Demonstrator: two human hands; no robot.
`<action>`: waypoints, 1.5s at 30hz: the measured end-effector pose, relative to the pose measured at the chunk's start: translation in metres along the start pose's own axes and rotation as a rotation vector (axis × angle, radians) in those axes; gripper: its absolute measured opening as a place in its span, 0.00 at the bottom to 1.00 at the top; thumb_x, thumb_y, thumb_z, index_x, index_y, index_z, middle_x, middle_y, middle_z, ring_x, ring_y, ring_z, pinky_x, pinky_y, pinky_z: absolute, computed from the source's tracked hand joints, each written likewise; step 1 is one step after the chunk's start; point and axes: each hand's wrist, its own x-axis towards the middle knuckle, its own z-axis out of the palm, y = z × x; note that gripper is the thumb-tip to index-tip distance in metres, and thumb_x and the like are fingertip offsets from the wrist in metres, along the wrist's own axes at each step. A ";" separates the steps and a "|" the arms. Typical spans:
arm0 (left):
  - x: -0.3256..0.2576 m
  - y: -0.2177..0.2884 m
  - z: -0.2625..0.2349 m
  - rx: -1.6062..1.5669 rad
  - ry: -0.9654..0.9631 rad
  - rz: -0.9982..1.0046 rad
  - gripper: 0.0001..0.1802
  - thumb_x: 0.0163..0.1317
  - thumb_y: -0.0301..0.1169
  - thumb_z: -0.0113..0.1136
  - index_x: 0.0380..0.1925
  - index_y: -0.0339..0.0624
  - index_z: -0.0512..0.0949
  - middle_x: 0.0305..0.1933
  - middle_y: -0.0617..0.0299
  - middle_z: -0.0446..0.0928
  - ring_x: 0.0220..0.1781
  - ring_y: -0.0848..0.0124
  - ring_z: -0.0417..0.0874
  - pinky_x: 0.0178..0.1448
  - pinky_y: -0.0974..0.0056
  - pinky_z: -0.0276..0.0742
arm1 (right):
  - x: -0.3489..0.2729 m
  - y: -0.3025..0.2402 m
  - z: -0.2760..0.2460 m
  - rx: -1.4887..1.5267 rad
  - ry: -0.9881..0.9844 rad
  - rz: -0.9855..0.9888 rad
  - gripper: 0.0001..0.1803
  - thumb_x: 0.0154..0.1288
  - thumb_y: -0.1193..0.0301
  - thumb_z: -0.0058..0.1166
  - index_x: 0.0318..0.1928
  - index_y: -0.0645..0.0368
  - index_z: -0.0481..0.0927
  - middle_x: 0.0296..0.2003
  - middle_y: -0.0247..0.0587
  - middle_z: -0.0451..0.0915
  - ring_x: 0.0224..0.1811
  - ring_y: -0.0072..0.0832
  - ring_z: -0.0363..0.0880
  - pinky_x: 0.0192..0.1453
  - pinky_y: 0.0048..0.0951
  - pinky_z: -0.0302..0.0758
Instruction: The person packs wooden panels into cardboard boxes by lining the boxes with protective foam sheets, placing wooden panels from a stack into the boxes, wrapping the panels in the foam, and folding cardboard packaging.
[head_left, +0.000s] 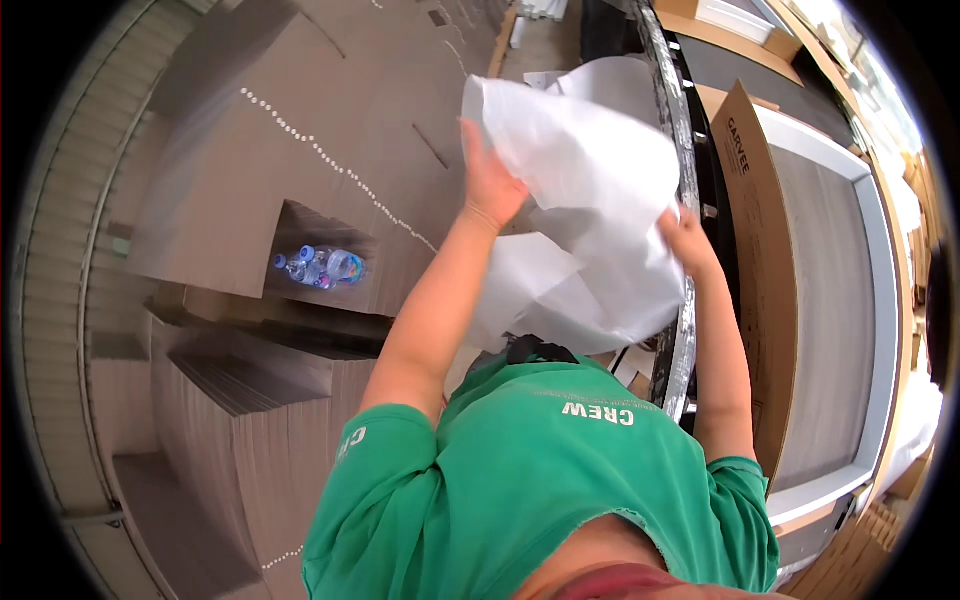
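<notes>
A large, thin white packing sheet (600, 150) hangs crumpled and billowing in front of my body. My left hand (490, 185) holds it by its left edge, with some fingers hidden by the sheet. My right hand (686, 240) grips the opposite side, its fingers closed on the material beside the dark rail. Between the hands the sheet bulges upward, and its lower folds hang down close to my waist.
To the right, past a scuffed metal rail (684, 350), an open cardboard carton (757, 250) holds a grey panel (825, 300) with a white frame. Stacked brown cardboard (230, 200) fills the left; plastic bottles (320, 267) lie in a recess there.
</notes>
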 end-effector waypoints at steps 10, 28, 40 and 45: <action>0.085 -0.016 -0.123 0.174 0.394 -0.590 0.42 0.52 0.49 0.56 0.58 0.27 0.58 0.53 0.40 0.67 0.47 0.57 0.77 0.48 0.57 0.75 | -0.042 0.069 0.081 -0.847 -0.844 -0.138 0.17 0.41 0.64 0.55 0.32 0.60 0.80 0.32 0.54 0.79 0.36 0.47 0.77 0.41 0.38 0.73; -0.036 -0.042 0.017 1.382 -0.665 0.709 0.24 0.41 0.18 0.50 0.44 0.40 0.74 0.55 0.54 0.70 0.29 0.64 0.80 0.29 0.65 0.76 | 0.022 -0.092 0.086 -0.866 0.127 -0.118 0.23 0.56 0.67 0.56 0.51 0.63 0.69 0.39 0.40 0.77 0.36 0.24 0.76 0.37 0.27 0.73; -0.014 -0.008 0.001 0.315 0.095 -0.182 0.17 0.56 0.36 0.61 0.39 0.33 0.75 0.35 0.62 0.76 0.37 0.78 0.75 0.34 0.73 0.73 | -0.009 -0.049 0.129 -0.148 0.041 -0.174 0.12 0.65 0.64 0.47 0.38 0.61 0.76 0.25 0.28 0.74 0.26 0.13 0.67 0.31 0.19 0.67; -0.015 -0.025 -0.014 0.101 -0.020 -0.276 0.17 0.64 0.37 0.49 0.44 0.34 0.72 0.42 0.60 0.75 0.42 0.74 0.76 0.43 0.69 0.75 | -0.019 -0.059 0.127 0.120 0.063 -0.079 0.17 0.64 0.61 0.49 0.44 0.62 0.77 0.30 0.27 0.76 0.33 0.13 0.68 0.36 0.17 0.67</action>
